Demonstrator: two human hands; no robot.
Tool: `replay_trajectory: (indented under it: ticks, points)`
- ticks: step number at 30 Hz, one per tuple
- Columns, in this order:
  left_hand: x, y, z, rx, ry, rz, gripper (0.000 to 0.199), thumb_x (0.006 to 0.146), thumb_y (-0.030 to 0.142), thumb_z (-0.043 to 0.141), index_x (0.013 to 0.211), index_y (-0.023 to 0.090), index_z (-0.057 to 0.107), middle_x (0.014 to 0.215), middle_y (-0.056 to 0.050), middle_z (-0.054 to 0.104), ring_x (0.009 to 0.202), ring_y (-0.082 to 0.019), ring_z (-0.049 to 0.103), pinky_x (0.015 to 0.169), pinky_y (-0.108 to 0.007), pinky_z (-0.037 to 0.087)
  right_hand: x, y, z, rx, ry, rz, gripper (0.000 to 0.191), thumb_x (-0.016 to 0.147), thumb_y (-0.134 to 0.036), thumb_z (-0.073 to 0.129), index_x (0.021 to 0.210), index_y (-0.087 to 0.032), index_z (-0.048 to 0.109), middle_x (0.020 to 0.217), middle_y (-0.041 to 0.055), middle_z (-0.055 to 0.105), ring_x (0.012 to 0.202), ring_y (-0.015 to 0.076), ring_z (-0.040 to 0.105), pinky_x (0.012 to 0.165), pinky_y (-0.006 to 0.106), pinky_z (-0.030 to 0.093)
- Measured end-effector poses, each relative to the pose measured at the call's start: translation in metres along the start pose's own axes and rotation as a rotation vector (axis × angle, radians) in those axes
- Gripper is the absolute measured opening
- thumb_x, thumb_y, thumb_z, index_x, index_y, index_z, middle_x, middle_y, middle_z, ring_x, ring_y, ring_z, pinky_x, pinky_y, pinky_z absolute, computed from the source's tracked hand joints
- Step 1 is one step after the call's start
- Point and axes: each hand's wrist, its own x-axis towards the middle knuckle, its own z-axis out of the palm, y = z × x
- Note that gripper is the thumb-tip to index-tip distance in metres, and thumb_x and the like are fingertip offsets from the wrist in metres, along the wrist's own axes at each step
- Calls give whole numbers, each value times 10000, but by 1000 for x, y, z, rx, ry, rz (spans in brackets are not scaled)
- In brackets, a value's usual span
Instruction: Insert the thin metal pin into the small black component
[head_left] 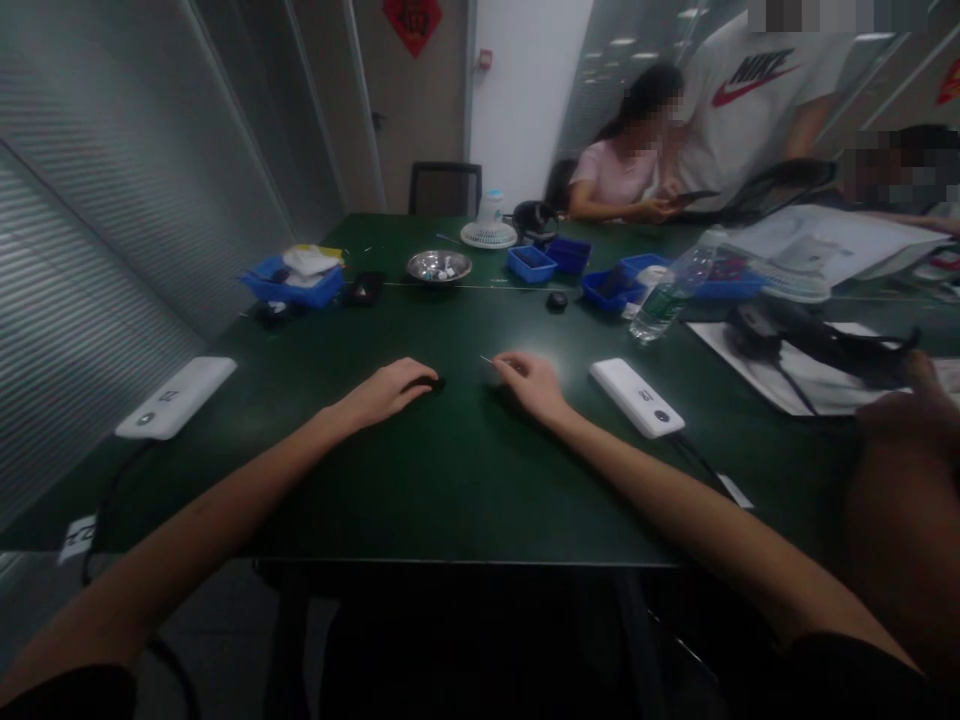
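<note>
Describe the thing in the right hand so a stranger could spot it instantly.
Start at the dark green table, then find the right hand. Pinched there is a thin, pale, needle-like sliver, unlike the dark item at the left hand.

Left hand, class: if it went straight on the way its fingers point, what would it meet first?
The right hand, most likely, or the tip of the thin item pinched in it; one view leaves their depth unclear.
</note>
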Motion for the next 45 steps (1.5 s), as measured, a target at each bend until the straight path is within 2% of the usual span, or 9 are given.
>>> replay_trajectory:
  ticks: [3, 7, 16, 21, 26, 29, 36, 42, 45]
  points:
    - [-14, -3, -9, 27, 9, -28, 331, 1051, 304, 527, 1349, 208, 633, 1355, -98, 629, 1246, -250, 573, 1071, -436, 466, -3, -1, -1, -1, -7, -18, 357, 985, -484, 557, 1096, -209, 756, 942, 49, 754, 851, 205, 676, 791, 325, 481]
    - [-16, 0, -15, 74, 2, 1, 318, 1029, 292, 554, 1316, 198, 654, 1315, -100, 654, 1229, -260, 575, 1086, -464, 444, -6, -2, -2, 5, -16, -9, 360, 981, -487, 563, 1108, -210, 755, 946, 52, 754, 856, 207, 682, 793, 324, 491]
    - [-13, 4, -13, 33, -3, 14, 325, 1006, 320, 578, 1289, 175, 648, 1266, -104, 650, 1164, -243, 602, 1014, -404, 486, -9, -5, -1, -16, 10, 13, 389, 980, -505, 558, 1115, -196, 753, 873, 50, 745, 798, 204, 676, 768, 323, 496]
    - [-22, -32, -31, -1, 64, -108, 333, 967, 377, 607, 1228, 185, 683, 1234, -98, 678, 1082, -243, 631, 945, -393, 512, -10, -4, -1, -31, 14, 2, 382, 985, -501, 553, 1115, -203, 753, 882, 49, 751, 815, 203, 680, 771, 320, 495]
    - [-58, -89, -71, 109, 271, -339, 417, 910, 473, 648, 1193, 173, 708, 1205, -103, 707, 1016, -250, 640, 924, -383, 501, -12, -8, -3, -25, 15, -2, 365, 989, -482, 556, 1110, -202, 756, 914, 56, 759, 818, 200, 683, 784, 319, 502]
    - [-80, -114, -85, 156, 361, -453, 451, 872, 480, 676, 1175, 148, 712, 1145, -108, 727, 969, -245, 645, 927, -377, 499, -14, -11, -4, -22, 9, 8, 358, 985, -478, 568, 1105, -200, 758, 919, 58, 762, 823, 203, 685, 779, 317, 505]
    - [-88, -126, -87, 224, 309, -484, 470, 856, 311, 601, 1290, 147, 679, 1235, -104, 690, 1051, -257, 620, 1001, -385, 479, -13, -9, -3, -18, 9, 10, 351, 990, -473, 565, 1109, -205, 758, 927, 60, 765, 836, 211, 689, 791, 325, 507]
    - [-91, -142, -89, 316, 303, -449, 469, 913, 323, 594, 1342, 142, 647, 1163, -116, 689, 1034, -269, 621, 991, -396, 469, -13, -7, -3, -25, 11, 1, 357, 995, -471, 557, 1115, -201, 757, 935, 59, 764, 825, 204, 688, 779, 318, 500]
    - [-95, -154, -91, 327, 340, -503, 509, 894, 313, 621, 1377, 154, 623, 1107, -107, 708, 991, -258, 653, 947, -370, 493, -13, -6, -2, -32, 14, -4, 355, 993, -478, 559, 1109, -208, 758, 936, 53, 765, 833, 205, 689, 776, 314, 499]
